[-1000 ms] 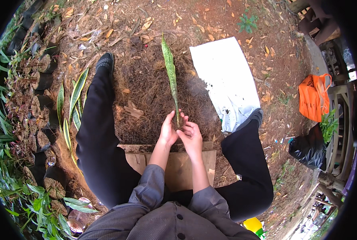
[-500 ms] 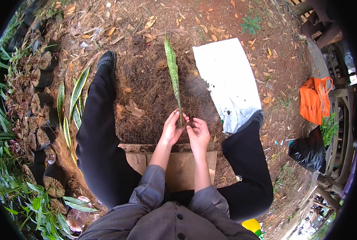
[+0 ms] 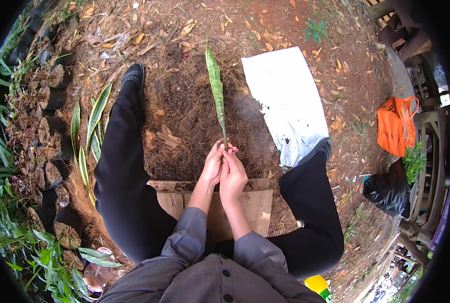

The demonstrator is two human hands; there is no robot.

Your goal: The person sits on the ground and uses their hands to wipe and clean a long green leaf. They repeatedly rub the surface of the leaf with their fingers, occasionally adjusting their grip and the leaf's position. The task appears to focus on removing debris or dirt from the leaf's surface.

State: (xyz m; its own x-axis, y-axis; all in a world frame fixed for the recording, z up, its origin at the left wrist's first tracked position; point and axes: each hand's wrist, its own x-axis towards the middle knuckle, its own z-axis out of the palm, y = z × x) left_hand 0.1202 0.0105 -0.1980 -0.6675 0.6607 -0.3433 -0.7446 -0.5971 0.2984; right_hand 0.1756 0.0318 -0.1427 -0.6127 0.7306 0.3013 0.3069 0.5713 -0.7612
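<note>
A single snake plant leaf (image 3: 215,83), mottled green and narrowing to a stem-like base, points away from me over the ground. Its base is pinched in the fingers of my left hand (image 3: 213,164). Right beside it, my right hand (image 3: 232,177) closes on the same base, its fingertips meeting those of the left. The lowest end of the leaf is hidden behind the fingers. Beneath the leaf lies a patch of dark soil mixed with brown fibre (image 3: 184,121), between my legs.
A white sack (image 3: 288,96) lies at the right, under my foot. Wooden boards (image 3: 255,202) are close to me. More snake plant leaves (image 3: 98,116) lie left of my leg, near potted plants (image 3: 58,131). An orange bag (image 3: 394,126) and black plastic bag (image 3: 389,189) stand far right.
My right hand has moved left and closed in against the left hand at the leaf's base. The leaf and my left hand have stayed nearly in place.
</note>
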